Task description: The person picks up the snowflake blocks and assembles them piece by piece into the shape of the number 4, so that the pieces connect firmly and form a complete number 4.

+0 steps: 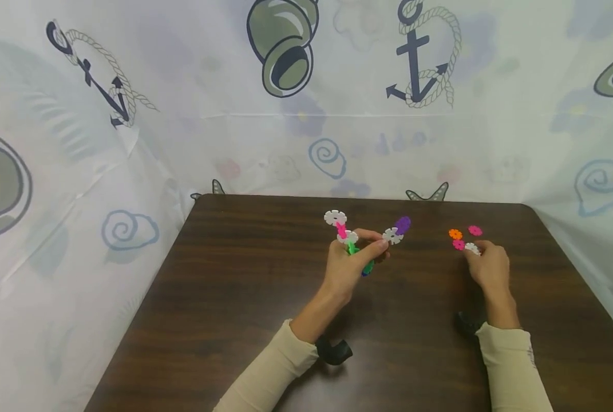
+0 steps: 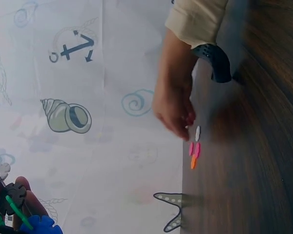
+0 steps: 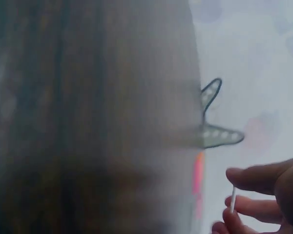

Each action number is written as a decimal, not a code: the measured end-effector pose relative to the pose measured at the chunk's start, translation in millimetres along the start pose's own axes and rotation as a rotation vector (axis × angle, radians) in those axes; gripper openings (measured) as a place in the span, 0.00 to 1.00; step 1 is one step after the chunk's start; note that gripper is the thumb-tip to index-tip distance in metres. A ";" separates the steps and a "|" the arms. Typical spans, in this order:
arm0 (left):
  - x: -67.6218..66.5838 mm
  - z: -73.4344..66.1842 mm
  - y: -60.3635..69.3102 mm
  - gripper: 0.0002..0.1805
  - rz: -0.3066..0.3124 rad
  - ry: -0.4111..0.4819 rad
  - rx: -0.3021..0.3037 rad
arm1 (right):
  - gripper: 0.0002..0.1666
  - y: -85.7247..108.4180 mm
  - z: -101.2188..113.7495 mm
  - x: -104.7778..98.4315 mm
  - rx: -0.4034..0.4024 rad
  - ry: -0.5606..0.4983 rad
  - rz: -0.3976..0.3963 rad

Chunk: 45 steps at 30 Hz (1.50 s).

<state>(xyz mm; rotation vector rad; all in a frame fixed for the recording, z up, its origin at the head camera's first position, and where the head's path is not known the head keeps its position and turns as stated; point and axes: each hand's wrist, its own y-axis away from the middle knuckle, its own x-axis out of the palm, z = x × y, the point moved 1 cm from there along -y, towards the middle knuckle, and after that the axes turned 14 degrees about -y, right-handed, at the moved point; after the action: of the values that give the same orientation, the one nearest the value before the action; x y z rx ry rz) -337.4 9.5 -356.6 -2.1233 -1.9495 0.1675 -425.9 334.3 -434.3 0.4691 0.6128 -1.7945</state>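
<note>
Above the bench (image 1: 224, 286): left hand (image 1: 349, 263) grips a linked-disc chain (image 1: 348, 236), long axis slanting upper left to lower right, purple tip (image 1: 402, 225) aimed upper right.
Bench's right: right hand (image 1: 490, 266) pinches a white disc (image 3: 233, 199) near pink and orange discs (image 1: 458, 245).

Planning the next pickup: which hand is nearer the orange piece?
Right. The right hand is close to the orange piece, on its right; the left hand is farther off to its left.
</note>
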 end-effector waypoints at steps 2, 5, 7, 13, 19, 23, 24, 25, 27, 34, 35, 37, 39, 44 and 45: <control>-0.3 -1.3 0.1 0.11 -0.006 0.002 0.008 | 0.31 2.4 13.7 -0.9 -0.028 -0.013 0.029; -0.7 -3.2 0.2 0.11 -0.012 0.006 0.019 | 0.32 8.5 38.4 -5.0 -0.065 -0.040 0.071; -0.5 -4.0 0.0 0.11 -0.008 0.006 0.018 | 0.32 13.9 55.0 -8.9 -0.102 -0.056 0.092; 1.5 -4.2 -1.3 0.11 -0.002 0.007 0.002 | 0.33 32.7 96.7 -18.4 -0.172 -0.217 0.170; 3.1 -3.5 -2.7 0.11 0.002 0.017 0.009 | 0.29 51.3 125.3 -25.1 -0.232 -0.371 0.203; 3.4 -1.4 -3.9 0.10 0.002 0.022 0.026 | 0.27 64.1 140.5 -29.1 -0.308 -0.370 0.171; 3.4 -1.1 -4.1 0.10 0.002 0.023 0.029 | 0.26 67.7 144.6 -30.0 -0.327 -0.377 0.160; 3.4 -0.9 -3.9 0.10 0.002 0.024 0.031 | 0.26 71.4 148.5 -30.9 -0.342 -0.388 0.150; 3.2 -0.5 -3.5 0.10 0.002 0.026 0.034 | 0.24 79.6 157.1 -32.1 -0.368 -0.414 0.124; 2.9 -0.4 -1.9 0.10 0.015 0.034 0.026 | 0.19 102.9 184.9 -30.4 -0.465 -0.509 -0.059; 3.1 -0.6 -1.8 0.10 0.016 0.036 0.027 | 0.18 104.8 187.4 -29.6 -0.482 -0.518 -0.083; 3.5 -1.3 -1.2 0.10 0.017 0.034 0.030 | 0.16 107.5 190.7 -27.2 -0.526 -0.542 -0.118; 4.1 -1.4 -0.9 0.10 0.016 0.030 0.026 | 0.16 109.2 192.6 -24.1 -0.575 -0.558 -0.141; 5.9 -2.0 0.2 0.11 0.024 0.031 0.008 | 0.17 111.4 193.9 -18.3 -0.639 -0.577 -0.165; 6.3 -2.2 0.3 0.11 0.026 0.032 0.006 | 0.17 111.9 193.9 -18.1 -0.643 -0.574 -0.168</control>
<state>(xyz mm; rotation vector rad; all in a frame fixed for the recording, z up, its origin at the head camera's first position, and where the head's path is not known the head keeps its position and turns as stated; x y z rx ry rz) -335.9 15.5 -354.0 -2.1354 -1.9013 0.1426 -316.0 201.3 -290.6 -0.5299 0.7786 -1.6578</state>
